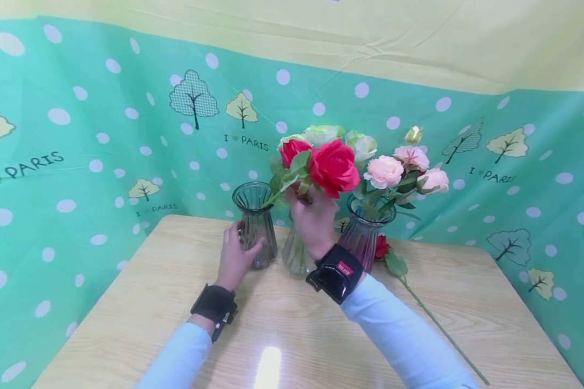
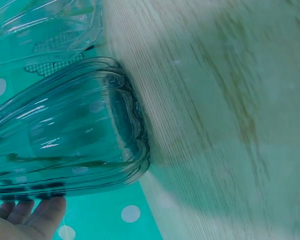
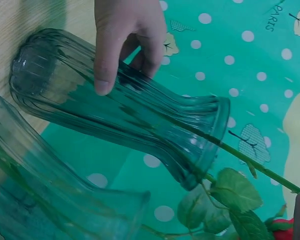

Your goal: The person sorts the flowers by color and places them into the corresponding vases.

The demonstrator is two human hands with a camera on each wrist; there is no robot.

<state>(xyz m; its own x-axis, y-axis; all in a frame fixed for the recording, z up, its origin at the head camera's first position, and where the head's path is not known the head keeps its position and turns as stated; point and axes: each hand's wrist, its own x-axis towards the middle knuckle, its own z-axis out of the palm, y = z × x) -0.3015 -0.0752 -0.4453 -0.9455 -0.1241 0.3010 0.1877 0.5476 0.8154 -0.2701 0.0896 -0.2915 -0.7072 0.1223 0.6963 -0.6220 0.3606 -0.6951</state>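
My left hand (image 1: 236, 256) grips a grey ribbed glass vase (image 1: 260, 237) that stands upright on the table, with its thumb in front and fingers at the left side. Up and to the right, my right hand (image 1: 316, 219) pinches a rose stem (image 3: 270, 175), which slants through the vase's mouth into the glass. Above this hand are two red roses, a large open bloom (image 1: 334, 167) and a smaller one (image 1: 292, 151), with green leaves (image 3: 235, 190) just outside the rim. In the left wrist view only some left fingertips (image 2: 50, 215) show against the vase.
Close to the right stands a clear vase (image 1: 297, 259) under whitish-green roses (image 1: 323, 135). Beside it, a purplish vase (image 1: 357, 237) holds pink flowers (image 1: 384, 172). Another red rose (image 1: 382, 247) lies on the wooden table (image 1: 175, 281), its long stem reaching toward the front right. A green curtain hangs behind.
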